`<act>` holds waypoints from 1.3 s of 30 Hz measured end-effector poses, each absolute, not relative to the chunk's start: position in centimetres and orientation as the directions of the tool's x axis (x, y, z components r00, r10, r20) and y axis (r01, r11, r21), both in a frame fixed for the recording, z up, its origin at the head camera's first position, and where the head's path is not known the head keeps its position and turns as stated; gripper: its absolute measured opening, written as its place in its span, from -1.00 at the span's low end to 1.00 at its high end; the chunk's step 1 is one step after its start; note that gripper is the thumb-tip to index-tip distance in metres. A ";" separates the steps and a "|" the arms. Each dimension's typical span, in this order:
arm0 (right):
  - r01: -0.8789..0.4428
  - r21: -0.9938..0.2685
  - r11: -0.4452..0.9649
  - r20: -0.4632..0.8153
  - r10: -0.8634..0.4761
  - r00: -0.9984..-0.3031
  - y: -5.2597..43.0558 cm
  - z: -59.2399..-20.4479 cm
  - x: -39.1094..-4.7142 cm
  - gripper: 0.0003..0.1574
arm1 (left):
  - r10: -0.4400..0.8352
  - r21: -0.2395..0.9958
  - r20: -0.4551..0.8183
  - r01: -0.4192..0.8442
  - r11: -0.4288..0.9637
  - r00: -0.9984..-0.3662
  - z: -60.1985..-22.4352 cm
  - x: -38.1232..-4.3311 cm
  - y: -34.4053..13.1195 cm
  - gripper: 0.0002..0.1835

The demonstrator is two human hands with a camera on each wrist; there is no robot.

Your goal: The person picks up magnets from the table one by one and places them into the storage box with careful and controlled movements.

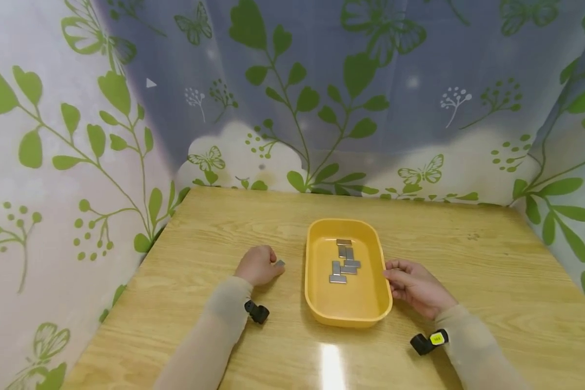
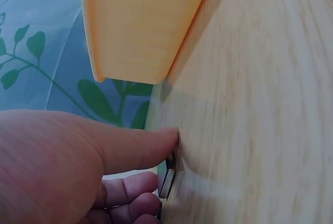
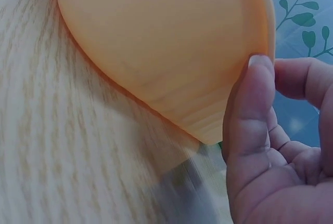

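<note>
My left hand (image 1: 258, 265) is low over the table, left of a yellow plastic tray (image 1: 349, 320). Its thumb and fingers pinch a small silver-grey rectangular metal block (image 1: 280, 263); the left wrist view shows the block (image 2: 167, 183) at the tabletop, partly hidden by the thumb. On the tray's other side, my right hand (image 1: 416, 287) grips the right rim between thumb and fingers. The right wrist view shows the thumb against the outer wall (image 3: 166, 42). Several like metal blocks (image 1: 338, 279) lie flat in the tray, some touching one another.
The tray stands on a wood-grain table (image 1: 224, 222). A patterned curtain (image 1: 292, 135) with green leaves and butterflies rises behind the table and along both sides. Black wrist cameras sit on the left wrist (image 1: 257, 312) and right wrist (image 1: 429, 342).
</note>
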State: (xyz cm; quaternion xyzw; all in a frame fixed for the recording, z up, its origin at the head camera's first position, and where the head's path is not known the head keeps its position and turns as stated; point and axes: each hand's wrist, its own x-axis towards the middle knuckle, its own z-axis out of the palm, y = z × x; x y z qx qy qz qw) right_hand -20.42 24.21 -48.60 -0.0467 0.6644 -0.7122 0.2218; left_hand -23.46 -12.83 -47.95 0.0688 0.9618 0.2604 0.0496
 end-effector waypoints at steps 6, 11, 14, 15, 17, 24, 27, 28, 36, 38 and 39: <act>0.266 -0.963 -0.028 -0.238 -0.370 -0.898 24.0 -48.5 -20.4 -0.57 | 0.136 0.503 -0.064 0.086 0.860 -0.989 -47.8 -23.4 -12.7 -0.73; 0.267 -0.963 -0.035 -0.237 -0.362 -0.902 24.1 -48.3 -20.1 -0.57 | 0.132 0.514 -0.094 0.065 0.855 -0.987 -47.7 -23.3 -12.5 -0.76; 0.265 -0.964 -0.034 -0.236 -0.358 -0.904 24.1 -48.3 -20.1 -0.58 | 0.137 0.512 -0.100 0.067 0.857 -0.985 -47.5 -23.3 -12.4 -0.77; 0.262 -0.965 -0.032 -0.234 -0.357 -0.904 24.1 -48.2 -20.1 -0.58 | 0.138 0.511 -0.102 0.067 0.857 -0.985 -47.5 -23.3 -12.4 -0.77; 0.260 -0.965 -0.029 -0.233 -0.353 -0.906 24.0 -48.1 -20.2 -0.58 | 0.138 0.507 -0.108 0.065 0.860 -0.985 -47.4 -23.4 -12.4 -0.77; 0.265 -0.964 -0.033 -0.237 -0.355 -0.904 24.0 -48.3 -20.1 -0.59 | 0.139 0.476 -0.127 0.063 0.877 -0.982 -47.8 -23.5 -12.6 -0.76; 0.266 -0.963 -0.041 -0.235 -0.358 -0.904 24.1 -48.3 -20.1 -0.61 | 0.136 0.483 -0.130 0.057 0.874 -0.982 -47.9 -23.7 -12.6 -0.78; 0.268 -0.962 -0.044 -0.235 -0.359 -0.903 24.1 -48.3 -20.1 -0.61 | 0.135 0.485 -0.131 0.056 0.873 -0.982 -47.9 -23.7 -12.6 -0.79; 0.274 -0.961 -0.043 -0.241 -0.359 -0.902 24.0 -48.2 -20.1 -0.63 | 0.139 0.474 -0.112 0.071 0.878 -0.984 -47.9 -23.6 -12.7 -0.75; 0.275 -0.960 -0.044 -0.241 -0.360 -0.901 24.0 -48.2 -20.0 -0.63 | 0.147 0.461 -0.105 0.082 0.884 -0.984 -47.8 -23.7 -12.8 -0.72; 0.276 -0.960 -0.046 -0.241 -0.360 -0.901 24.0 -48.2 -20.0 -0.63 | 0.152 0.453 -0.103 0.090 0.887 -0.983 -47.8 -23.6 -12.8 -0.71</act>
